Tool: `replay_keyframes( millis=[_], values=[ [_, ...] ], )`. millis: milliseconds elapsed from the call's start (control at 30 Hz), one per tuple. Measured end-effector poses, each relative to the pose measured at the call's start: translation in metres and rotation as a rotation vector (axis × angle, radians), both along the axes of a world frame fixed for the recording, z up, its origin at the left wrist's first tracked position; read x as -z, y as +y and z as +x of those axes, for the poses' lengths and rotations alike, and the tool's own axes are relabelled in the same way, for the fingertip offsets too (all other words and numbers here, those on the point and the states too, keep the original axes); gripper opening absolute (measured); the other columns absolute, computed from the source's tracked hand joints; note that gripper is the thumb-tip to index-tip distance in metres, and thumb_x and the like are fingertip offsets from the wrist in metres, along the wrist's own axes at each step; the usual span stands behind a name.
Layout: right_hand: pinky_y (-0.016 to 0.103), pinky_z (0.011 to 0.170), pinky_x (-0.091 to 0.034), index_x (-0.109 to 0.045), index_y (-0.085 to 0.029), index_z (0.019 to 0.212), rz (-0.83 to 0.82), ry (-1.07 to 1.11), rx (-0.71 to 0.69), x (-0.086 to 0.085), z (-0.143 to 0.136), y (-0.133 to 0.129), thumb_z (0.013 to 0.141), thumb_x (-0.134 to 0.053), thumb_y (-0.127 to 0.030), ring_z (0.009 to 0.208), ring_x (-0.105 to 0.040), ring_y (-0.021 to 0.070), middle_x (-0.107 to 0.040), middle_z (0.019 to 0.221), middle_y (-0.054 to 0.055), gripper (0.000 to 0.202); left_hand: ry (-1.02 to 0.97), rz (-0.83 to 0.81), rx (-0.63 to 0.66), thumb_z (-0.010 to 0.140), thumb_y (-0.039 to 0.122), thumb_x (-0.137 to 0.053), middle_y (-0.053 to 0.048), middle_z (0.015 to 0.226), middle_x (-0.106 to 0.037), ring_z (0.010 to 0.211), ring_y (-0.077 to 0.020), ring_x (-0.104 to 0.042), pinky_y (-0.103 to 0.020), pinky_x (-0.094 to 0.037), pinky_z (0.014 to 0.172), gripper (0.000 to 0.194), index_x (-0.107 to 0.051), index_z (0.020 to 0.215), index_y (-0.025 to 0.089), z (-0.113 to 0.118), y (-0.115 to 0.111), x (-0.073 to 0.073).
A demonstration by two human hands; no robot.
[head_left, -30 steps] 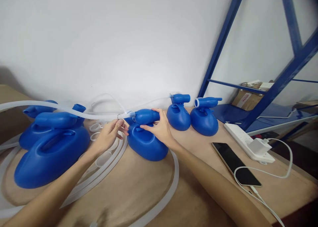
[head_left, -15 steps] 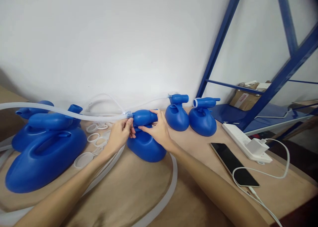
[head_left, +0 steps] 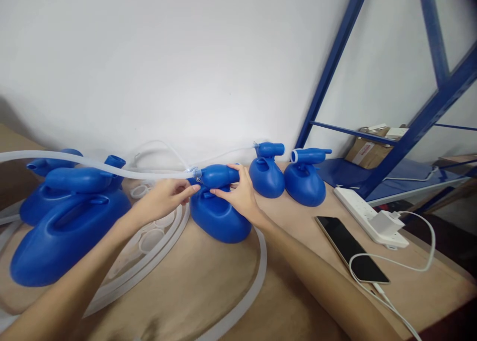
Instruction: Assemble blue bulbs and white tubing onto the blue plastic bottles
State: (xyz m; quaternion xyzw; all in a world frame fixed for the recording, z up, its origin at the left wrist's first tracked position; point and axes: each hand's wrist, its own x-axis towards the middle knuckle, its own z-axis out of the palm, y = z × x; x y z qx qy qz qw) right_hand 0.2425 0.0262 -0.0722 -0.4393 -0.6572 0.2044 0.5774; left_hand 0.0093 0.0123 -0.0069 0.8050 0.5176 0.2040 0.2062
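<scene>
Gripping: the right hand (head_left: 240, 194) is curling around the neck of the middle blue jug (head_left: 219, 209), thumb under the spout and fingers (head_left: 238, 171) lying over the top.
Pinching: the left hand (head_left: 164, 198) is pressing thumb and forefinger together at the joint where the clear hose (head_left: 93, 165) is meeting the jug's spout.
Jug position: it is sitting on the brown worktop (head_left: 208, 281), near the middle, just in front of the white wall (head_left: 186, 57).
Hose run: it is stretching from the spout leftwards, passing over the large blue jug (head_left: 69, 226) and running out of the left edge.
Left side: another blue jug (head_left: 40, 202) is standing behind the large one; white rings (head_left: 149, 239) are lying between these and the left wrist.
Strip: a flat white band (head_left: 253, 286) is curving across the worktop under both forearms.
Right side: two smaller blue jugs (head_left: 266, 174) (head_left: 305, 182) are standing just beside each other near the wall.
Further right: a phone (head_left: 348, 249) is lying screen up with a white cable (head_left: 410, 264) plugged in, beside a power strip (head_left: 367, 214).
Background: a blue rack (head_left: 410, 127) is holding a cardboard box (head_left: 367, 149).
</scene>
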Motion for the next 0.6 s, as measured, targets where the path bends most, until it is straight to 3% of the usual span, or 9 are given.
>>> replay_keyframes(
  millis=[100, 167, 200, 267, 333, 400, 500, 600],
  values=[
    [0.042, 0.097, -0.064, -0.054, -0.031, 0.136, 0.002, -0.015, -0.014, 0.001, 0.001, 0.000, 0.069, -0.092, -0.042, 0.125, -0.061, 0.0271, -0.052, 0.136, 0.008, 0.077, 0.392, 0.295, -0.162, 0.097, 0.068, -0.042, -0.007, 0.068, -0.066, 0.067, -0.0253, -0.062, -0.034, -0.031, 0.059, 0.057, -0.060, 0.070, 0.021, -0.019, -0.006, -0.016],
    [0.042, 0.100, -0.063, -0.054, -0.032, 0.137, 0.006, -0.029, -0.037, 0.002, 0.002, 0.001, 0.072, -0.091, -0.039, 0.126, -0.060, 0.0265, -0.049, 0.136, 0.007, 0.076, 0.522, 0.411, -0.280, 0.095, 0.066, -0.047, -0.009, 0.080, -0.070, 0.075, -0.0289, -0.065, -0.033, -0.028, 0.058, 0.050, -0.065, 0.086, 0.021, -0.029, -0.009, -0.023],
    [0.042, 0.102, -0.062, -0.053, -0.033, 0.138, 0.006, -0.037, -0.053, 0.003, 0.002, 0.001, 0.072, -0.090, -0.038, 0.127, -0.060, 0.0261, -0.047, 0.137, 0.007, 0.075, 0.538, 0.460, -0.297, 0.093, 0.066, -0.050, -0.010, 0.092, -0.072, 0.083, -0.0308, -0.066, -0.033, -0.031, 0.059, 0.049, -0.067, 0.098, 0.021, -0.033, -0.009, -0.026],
    [0.042, 0.104, -0.062, -0.051, -0.034, 0.140, -0.004, -0.046, -0.089, 0.003, 0.004, 0.002, 0.073, -0.089, -0.035, 0.126, -0.060, 0.0251, -0.044, 0.138, 0.007, 0.076, 0.496, 0.525, -0.211, 0.092, 0.068, -0.052, -0.013, 0.115, -0.071, 0.100, -0.0336, -0.067, -0.034, -0.040, 0.068, 0.056, -0.065, 0.118, 0.021, -0.041, -0.007, -0.027],
    [0.042, 0.105, -0.061, -0.048, -0.034, 0.142, -0.020, -0.057, -0.127, 0.002, 0.005, 0.003, 0.074, -0.087, -0.033, 0.125, -0.061, 0.0242, -0.041, 0.138, 0.007, 0.078, 0.435, 0.472, -0.047, 0.094, 0.068, -0.046, -0.013, 0.125, -0.069, 0.109, -0.0334, -0.066, -0.037, -0.046, 0.083, 0.059, -0.066, 0.123, 0.021, -0.046, -0.004, -0.027],
    [0.042, 0.106, -0.061, -0.046, -0.033, 0.144, -0.030, -0.073, -0.162, 0.000, 0.007, 0.003, 0.075, -0.085, -0.031, 0.126, -0.060, 0.0240, -0.039, 0.138, 0.008, 0.079, 0.412, 0.302, 0.067, 0.097, 0.069, -0.039, -0.012, 0.115, -0.073, 0.102, -0.0314, -0.068, -0.038, -0.047, 0.087, 0.060, -0.069, 0.114, 0.020, -0.049, -0.001, -0.028],
    [0.043, 0.108, -0.059, -0.042, -0.033, 0.149, -0.041, -0.085, -0.186, -0.001, 0.008, 0.003, 0.076, -0.083, -0.033, 0.132, -0.056, 0.0254, -0.033, 0.143, 0.010, 0.083, 0.426, 0.100, 0.062, 0.095, 0.071, -0.040, -0.008, 0.094, -0.075, 0.088, -0.0293, -0.069, -0.036, -0.046, 0.077, 0.059, -0.071, 0.106, 0.022, -0.054, -0.001, -0.034],
    [0.049, 0.115, -0.053, -0.031, -0.032, 0.159, -0.045, -0.090, -0.129, -0.001, 0.009, 0.003, 0.071, -0.088, -0.041, 0.145, -0.045, 0.0313, -0.025, 0.151, 0.013, 0.106, 0.455, 0.095, -0.029, 0.090, 0.063, -0.048, -0.005, 0.086, -0.074, 0.084, -0.0285, -0.068, -0.034, -0.044, 0.073, 0.049, -0.072, 0.109, 0.025, -0.068, -0.005, -0.043]
  ],
)
